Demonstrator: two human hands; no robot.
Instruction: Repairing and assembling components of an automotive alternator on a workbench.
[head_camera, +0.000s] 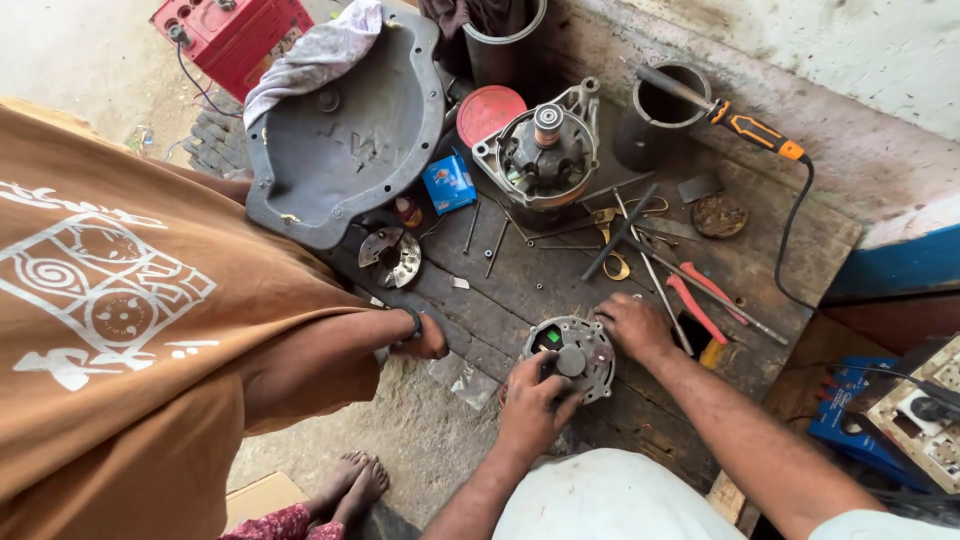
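A round grey alternator end housing lies on the dark wooden bench, near its front edge. My left hand grips the housing from the lower left, thumb over its centre hub. My right hand presses curled fingers against its upper right rim. Another person in a brown shirt stands at the left, one hand resting on the bench edge just left of the housing.
Behind sit an alternator body, a red lid, a big grey metal cover and a small blue box. Red-handled pliers, long bolts and an orange-handled tool lie right. A red battery stands far left.
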